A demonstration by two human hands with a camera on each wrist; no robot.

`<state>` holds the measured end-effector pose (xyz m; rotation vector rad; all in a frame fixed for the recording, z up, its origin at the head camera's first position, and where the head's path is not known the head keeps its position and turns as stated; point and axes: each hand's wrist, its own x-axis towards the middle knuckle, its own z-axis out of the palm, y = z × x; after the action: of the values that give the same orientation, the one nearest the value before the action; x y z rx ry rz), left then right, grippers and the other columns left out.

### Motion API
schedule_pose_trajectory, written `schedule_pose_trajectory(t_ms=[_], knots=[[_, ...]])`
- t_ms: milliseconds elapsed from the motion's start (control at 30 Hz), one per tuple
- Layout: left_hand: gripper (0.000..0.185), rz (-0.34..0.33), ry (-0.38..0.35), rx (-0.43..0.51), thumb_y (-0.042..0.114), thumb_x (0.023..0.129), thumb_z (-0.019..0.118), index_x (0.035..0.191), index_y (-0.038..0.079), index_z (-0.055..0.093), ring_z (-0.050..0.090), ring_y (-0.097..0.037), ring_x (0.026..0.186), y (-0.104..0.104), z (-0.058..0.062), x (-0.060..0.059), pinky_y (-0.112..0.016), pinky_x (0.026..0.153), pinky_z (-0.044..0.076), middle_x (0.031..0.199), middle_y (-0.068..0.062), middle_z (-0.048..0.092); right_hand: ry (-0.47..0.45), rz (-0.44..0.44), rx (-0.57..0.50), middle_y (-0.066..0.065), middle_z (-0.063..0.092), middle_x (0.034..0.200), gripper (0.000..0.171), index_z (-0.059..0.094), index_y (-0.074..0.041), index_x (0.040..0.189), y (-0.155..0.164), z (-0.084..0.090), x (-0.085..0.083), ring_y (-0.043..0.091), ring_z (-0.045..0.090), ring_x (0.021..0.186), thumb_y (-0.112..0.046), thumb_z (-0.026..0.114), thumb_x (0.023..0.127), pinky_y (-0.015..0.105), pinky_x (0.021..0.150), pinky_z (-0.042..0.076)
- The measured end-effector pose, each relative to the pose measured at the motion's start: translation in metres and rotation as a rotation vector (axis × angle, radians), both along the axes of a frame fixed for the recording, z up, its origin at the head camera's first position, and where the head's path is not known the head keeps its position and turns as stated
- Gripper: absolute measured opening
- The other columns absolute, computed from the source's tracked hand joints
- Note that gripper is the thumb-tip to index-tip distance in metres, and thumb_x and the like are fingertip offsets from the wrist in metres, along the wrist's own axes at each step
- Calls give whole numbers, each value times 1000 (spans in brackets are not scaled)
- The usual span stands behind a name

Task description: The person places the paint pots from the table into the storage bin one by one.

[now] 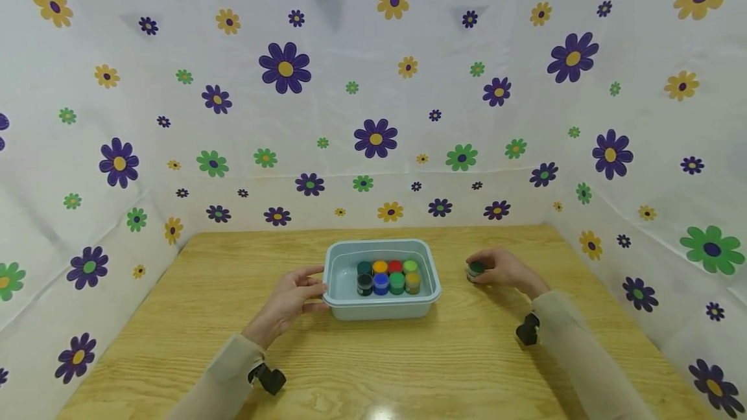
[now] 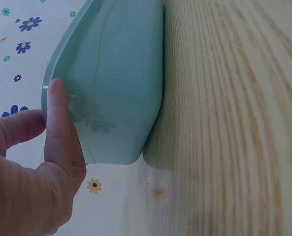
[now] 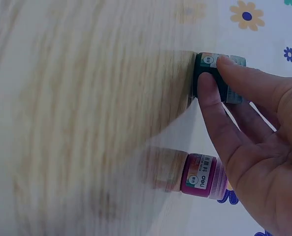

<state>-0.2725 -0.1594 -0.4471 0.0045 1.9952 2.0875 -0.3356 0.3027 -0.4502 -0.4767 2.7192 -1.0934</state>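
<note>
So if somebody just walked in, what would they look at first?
Probably the pale blue tub in the middle of the wooden table, with eight paint pots standing in two rows inside it. Next, the left hand holding the tub's left rim, and the right hand to the right of the tub, pinching a dark green pot that stands on the table. Bright flowers cover the cloth walls all around.

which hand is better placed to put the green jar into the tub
Probably the right hand: its fingers already pinch the green jar on the table. The left hand only holds the tub at its rim.
</note>
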Motion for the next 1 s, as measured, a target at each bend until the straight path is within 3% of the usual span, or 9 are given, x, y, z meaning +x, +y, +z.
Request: schedule_pose_trajectory(t_ms=[167, 500, 733, 1000], knots=[[52, 6, -6, -10, 3, 93, 64, 142, 3, 46, 66, -23, 87, -1, -1, 1, -34, 75, 63, 110, -16, 58, -56, -54, -29, 20, 61, 128, 48, 62, -1, 129, -4, 1, 1, 32, 60, 113, -18, 76, 87, 44, 95, 55], [49, 21, -10, -27, 2, 94, 62, 141, 6, 49, 66, -22, 86, -2, -3, 2, -35, 76, 63, 110, -15, 58, -28, -2, -157, 21, 59, 129, 49, 62, 1, 128, -9, 5, 4, 35, 56, 118, -21, 77, 86, 36, 90, 57], [49, 31, -19, -20, 1, 94, 62, 141, 6, 49, 66, -22, 87, -1, -4, 2, -35, 76, 63, 113, -17, 57, -59, -7, -219, 19, 56, 135, 51, 61, -7, 130, -22, 17, 6, 33, 56, 120, -28, 77, 86, 44, 98, 52], [51, 14, -12, -12, 1, 94, 62, 143, 4, 46, 66, -23, 88, -1, -1, 0, -35, 76, 63, 113, -18, 56, -88, 40, -260, 15, 65, 123, 51, 61, -6, 129, -39, 36, 5, 24, 64, 107, -27, 77, 86, 43, 99, 53]])
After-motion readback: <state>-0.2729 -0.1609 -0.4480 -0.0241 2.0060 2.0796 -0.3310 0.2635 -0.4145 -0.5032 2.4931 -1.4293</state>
